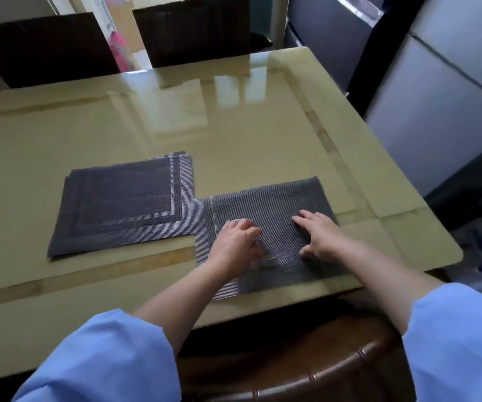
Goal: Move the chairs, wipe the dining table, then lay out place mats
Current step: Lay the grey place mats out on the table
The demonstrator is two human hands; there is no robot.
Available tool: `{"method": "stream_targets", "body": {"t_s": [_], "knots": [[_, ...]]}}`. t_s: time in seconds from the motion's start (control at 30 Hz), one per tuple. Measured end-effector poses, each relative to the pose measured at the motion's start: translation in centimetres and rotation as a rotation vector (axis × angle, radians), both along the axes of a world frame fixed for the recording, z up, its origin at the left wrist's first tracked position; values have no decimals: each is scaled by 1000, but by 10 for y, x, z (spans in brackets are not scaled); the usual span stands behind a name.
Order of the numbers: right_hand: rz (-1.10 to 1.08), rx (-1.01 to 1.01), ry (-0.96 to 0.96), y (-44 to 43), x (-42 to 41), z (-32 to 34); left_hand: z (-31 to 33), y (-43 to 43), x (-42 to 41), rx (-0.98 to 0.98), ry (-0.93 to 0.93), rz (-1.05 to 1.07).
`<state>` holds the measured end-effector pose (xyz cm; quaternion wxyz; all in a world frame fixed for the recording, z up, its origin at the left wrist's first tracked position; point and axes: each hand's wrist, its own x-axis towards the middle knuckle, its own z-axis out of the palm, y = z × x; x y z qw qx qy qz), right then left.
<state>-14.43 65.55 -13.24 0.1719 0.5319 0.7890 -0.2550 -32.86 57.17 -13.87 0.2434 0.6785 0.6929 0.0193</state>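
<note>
A glossy, pale yellow-green dining table with a tan inlaid border fills most of the view. Near its right front edge lies a single dark grey woven place mat, flat on the surface, its near edge close to the table's rim. Both of the person's hands rest on top of it. The left hand presses down on the mat's left-centre, fingers curled loosely with the fingertips bent against the weave; it grips nothing. The right hand lies just beside it to the right, palm down, fingers spread moderately and stretched toward the far side, thumb tucked near the mat; it also grips nothing. A small gap of mat shows between the two hands.

To the left, touching the single mat's far left corner, sits a stack of place mats of the same grey fabric, their edges fanned slightly at the far right corner.

Light blue sleeves are pushed up the forearms. A brown padded chair back stands directly in front of the person, at the near edge. Two dark chair backs rise beyond the far edge. A pale grey refrigerator stands to the right.
</note>
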Motion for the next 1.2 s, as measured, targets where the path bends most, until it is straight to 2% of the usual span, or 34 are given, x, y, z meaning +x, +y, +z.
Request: {"method": "stream_targets", "body": {"t_s": [0.07, 0.13, 0.37, 0.53, 0.63, 0.77, 0.9, 1.03, 1.2], "knots": [[4, 3, 8, 0, 1, -4, -4, 1, -11, -123, 75, 28], [13, 7, -2, 0, 1, -5, -7, 1, -13, -170, 69, 43], [94, 51, -20, -14, -5, -2, -1, -17, -9, -154, 141, 76], [116, 54, -61, -17, -17, 8, -2, -25, -14, -153, 124, 73], [100, 128, -60, -13, -33, 20, 5, -25, -24, -90, 132, 118], [82, 97, 89, -12, -75, 36, 15, -30, -66, -4, 184, 238], [97, 28, 211, -19, -127, 49, 13, -37, -125, 1, 251, 316], [90, 9, 223, -20, -176, 52, 11, -45, -175, -63, 290, 321], [-65, -54, 221, -22, -240, 38, 8, -58, -237, -139, 257, 279]]}}
